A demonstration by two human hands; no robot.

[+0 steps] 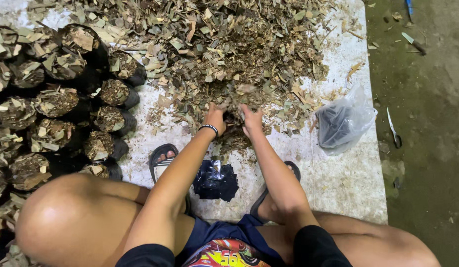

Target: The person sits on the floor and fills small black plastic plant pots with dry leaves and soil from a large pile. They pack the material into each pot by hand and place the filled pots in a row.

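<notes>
At the near edge of the leaf-chip heap (224, 54), left hand (215, 117) and right hand (251, 120), close together, scoop chips around a small black bag (233, 117); grip unclear; filling under way, next needs more chips.

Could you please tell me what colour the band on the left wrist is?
The wristband is black, seen in the head view.

A pale woven sheet (338, 183) covers the ground, with bare dark floor (427, 148) at 3 o'clock. On the sheet: a heap of dry leaf and wood chips (224, 44) at 12 o'clock, filled black bags (56, 104) at 9 o'clock, a clear plastic bag (344, 121) toward 3 o'clock, and flat black bags (215, 181) at centre.
</notes>
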